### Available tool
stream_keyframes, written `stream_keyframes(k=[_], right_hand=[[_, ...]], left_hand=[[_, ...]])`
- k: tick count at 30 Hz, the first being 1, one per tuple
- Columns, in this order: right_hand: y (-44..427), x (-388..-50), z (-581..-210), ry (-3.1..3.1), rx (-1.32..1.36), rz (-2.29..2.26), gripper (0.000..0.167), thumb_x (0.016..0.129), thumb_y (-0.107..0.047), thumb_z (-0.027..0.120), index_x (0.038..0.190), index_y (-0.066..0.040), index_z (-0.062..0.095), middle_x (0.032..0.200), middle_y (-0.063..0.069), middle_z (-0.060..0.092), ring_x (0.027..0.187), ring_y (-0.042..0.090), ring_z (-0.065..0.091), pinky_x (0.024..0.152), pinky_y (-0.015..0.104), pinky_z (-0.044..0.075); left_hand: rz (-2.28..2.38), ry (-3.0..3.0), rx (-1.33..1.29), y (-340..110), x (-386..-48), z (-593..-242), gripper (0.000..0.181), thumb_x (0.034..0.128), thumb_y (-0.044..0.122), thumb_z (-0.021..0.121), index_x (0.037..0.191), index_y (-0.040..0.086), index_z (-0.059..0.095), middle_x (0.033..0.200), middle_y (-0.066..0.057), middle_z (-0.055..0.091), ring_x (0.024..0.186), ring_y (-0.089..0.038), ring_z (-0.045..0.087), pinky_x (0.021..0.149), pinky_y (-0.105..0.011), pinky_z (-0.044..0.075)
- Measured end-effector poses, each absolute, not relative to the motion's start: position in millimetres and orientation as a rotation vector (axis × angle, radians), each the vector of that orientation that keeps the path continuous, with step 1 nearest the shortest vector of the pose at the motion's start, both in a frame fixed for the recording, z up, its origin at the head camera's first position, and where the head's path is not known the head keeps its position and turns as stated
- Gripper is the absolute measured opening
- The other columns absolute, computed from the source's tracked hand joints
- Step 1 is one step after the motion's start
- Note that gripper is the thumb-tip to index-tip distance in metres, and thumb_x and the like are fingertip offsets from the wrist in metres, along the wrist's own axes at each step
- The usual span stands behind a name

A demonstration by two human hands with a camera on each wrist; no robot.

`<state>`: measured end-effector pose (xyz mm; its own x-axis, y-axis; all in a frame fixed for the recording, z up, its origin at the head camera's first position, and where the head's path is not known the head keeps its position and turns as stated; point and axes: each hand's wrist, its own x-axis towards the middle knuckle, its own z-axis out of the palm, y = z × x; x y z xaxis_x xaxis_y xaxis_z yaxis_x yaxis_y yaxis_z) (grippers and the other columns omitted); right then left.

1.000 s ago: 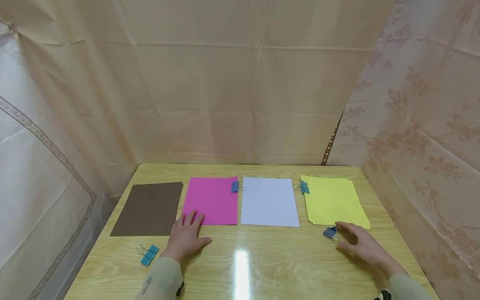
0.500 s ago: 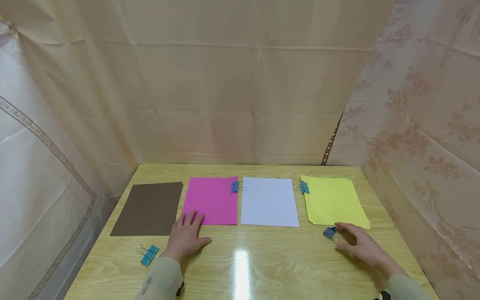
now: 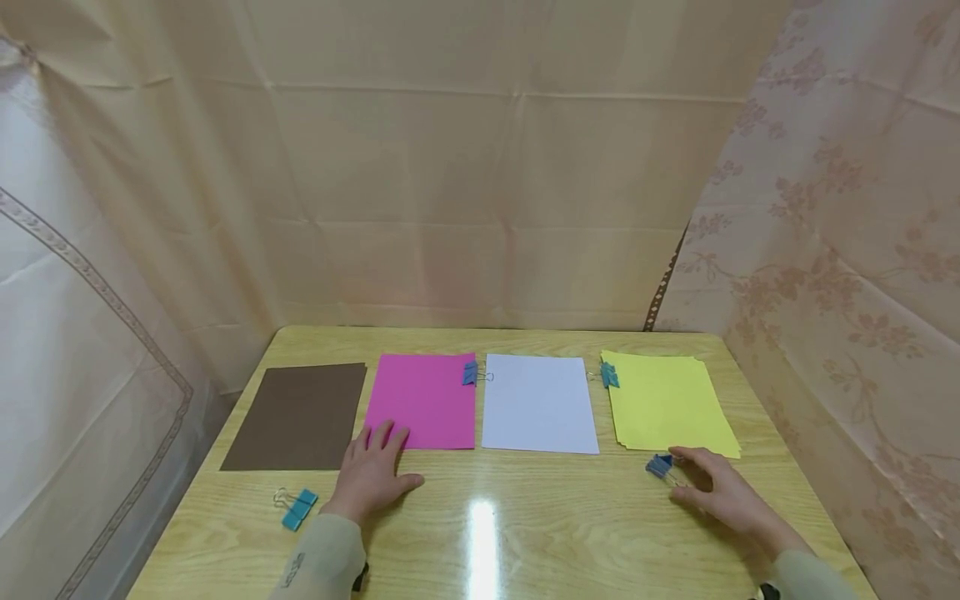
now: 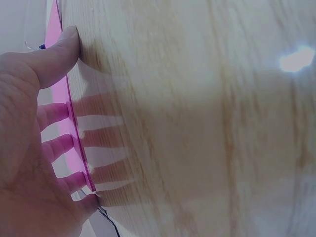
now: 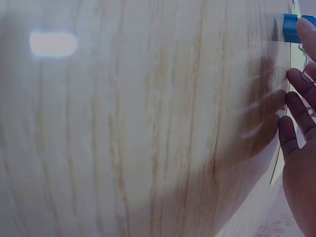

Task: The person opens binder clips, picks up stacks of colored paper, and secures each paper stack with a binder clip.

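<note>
My left hand rests with spread fingers on the lower left corner of a pink sheet of paper. In the left wrist view those fingertips lie along the pink paper's edge, and the thumb lies on the wood. Beside the yellow paper stack, my right hand rests on the table, thumb and index finger apart around the wire handles of a dark blue binder clip. The right wrist view shows this clip at its upper right, partly behind the thumb; contact is unclear.
A brown paper stack lies left and a white sheet in the middle. Blue binder clips grip the pink paper's right edge and the yellow stack's left edge. A teal binder clip lies front left on the table.
The right thumb has shifted very slightly away from the binder clip's wire handle. The left hand, papers and clips stay where they were.
</note>
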<state>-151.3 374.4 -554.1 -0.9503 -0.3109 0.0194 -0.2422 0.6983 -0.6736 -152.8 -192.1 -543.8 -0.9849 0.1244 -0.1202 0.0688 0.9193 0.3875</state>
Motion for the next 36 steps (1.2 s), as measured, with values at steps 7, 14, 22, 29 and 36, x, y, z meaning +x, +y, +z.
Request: stream_keyframes(k=[7,14,22,29,36], right_hand=[[372.2,-150.4,-554.5,2.823,-0.466,-1.081,0.065,0.091,-0.03,0.078,0.142,0.001,0.053,0.131,0.017,0.061,0.124,0.016,0.051,0.095,0.001,0.026],[369.5,-149.6,-554.7,2.854,-0.441,-1.048,0.058,0.089,-0.03,0.081,0.133,0.0,0.06,0.122,0.009,0.063,0.116,0.017,0.056,0.094,0.003,0.029],[365.2,-149.9,-553.5,2.897,-0.455,-1.018,0.049,0.087,-0.028,0.083,0.123,0.0,0.065,0.116,0.007,0.065,0.11,0.018,0.056,0.092,0.007,0.032],[361.8,-151.9,-548.7,2.823,-0.347,-1.033,0.051,0.091,-0.032,0.079,0.127,0.001,0.064,0.122,0.01,0.068,0.114,0.021,0.062,0.094,0.018,0.046],[357.6,-152.2,-542.5,2.762,-0.288,-1.027,0.053,0.097,-0.034,0.072,0.131,0.004,0.059,0.12,0.011,0.067,0.108,0.02,0.063,0.089,0.028,0.052]], left_hand=[[0.581,2.934,0.147,-192.3,-153.1,-545.1,0.086,0.0871,0.05,0.077,0.156,0.012,0.042,0.164,-0.02,0.029,0.149,-0.055,0.017,0.117,-0.07,0.017],[0.573,2.936,0.146,-192.9,-153.9,-547.4,0.087,0.0869,0.051,0.077,0.156,0.012,0.042,0.164,-0.02,0.029,0.149,-0.055,0.017,0.117,-0.07,0.017],[0.571,2.932,0.149,-193.3,-153.3,-546.9,0.087,0.0869,0.052,0.077,0.156,0.012,0.042,0.164,-0.019,0.028,0.149,-0.055,0.016,0.117,-0.07,0.018],[0.57,2.939,0.151,-193.5,-153.1,-547.3,0.087,0.0867,0.052,0.077,0.156,0.012,0.043,0.164,-0.019,0.029,0.149,-0.055,0.017,0.117,-0.07,0.018],[0.568,2.94,0.159,-193.6,-153.3,-547.3,0.086,0.0872,0.052,0.076,0.156,0.012,0.043,0.164,-0.02,0.029,0.149,-0.055,0.017,0.117,-0.07,0.018]])
